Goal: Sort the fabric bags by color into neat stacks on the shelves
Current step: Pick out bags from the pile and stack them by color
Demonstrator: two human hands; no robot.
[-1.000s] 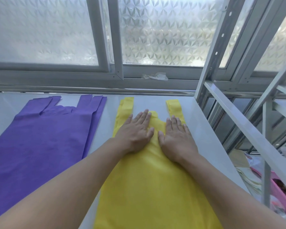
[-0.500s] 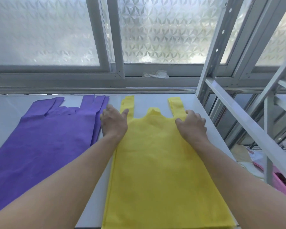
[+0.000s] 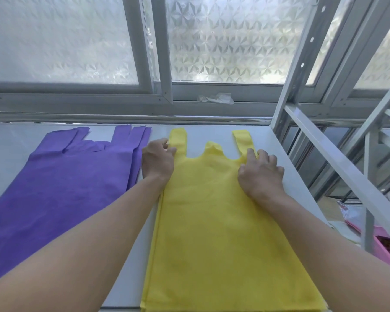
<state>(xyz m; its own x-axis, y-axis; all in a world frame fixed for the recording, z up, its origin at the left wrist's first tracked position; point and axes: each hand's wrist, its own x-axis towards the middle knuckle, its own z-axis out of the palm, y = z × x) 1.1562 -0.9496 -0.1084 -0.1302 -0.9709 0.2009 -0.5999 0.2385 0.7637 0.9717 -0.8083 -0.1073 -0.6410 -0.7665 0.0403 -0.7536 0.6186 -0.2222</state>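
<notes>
A yellow fabric bag lies flat on the white shelf, handles pointing toward the window. My left hand pinches the bag's left edge at the base of the left handle. My right hand has curled fingers gripping the right edge below the right handle. To the left, a stack of purple fabric bags lies flat, its handles fanned slightly and its right edge just beside my left hand.
A frosted window with a grey frame runs behind the shelf. A white metal rack upright and rail border the right side. Lower right, past the shelf edge, sit a pink box and loose items. Crumpled plastic lies on the sill.
My hands went from pressing flat side by side on the bag's middle to its two outer edges by the handles, fingers curled. The yellow bag now lies a little farther toward the window.
</notes>
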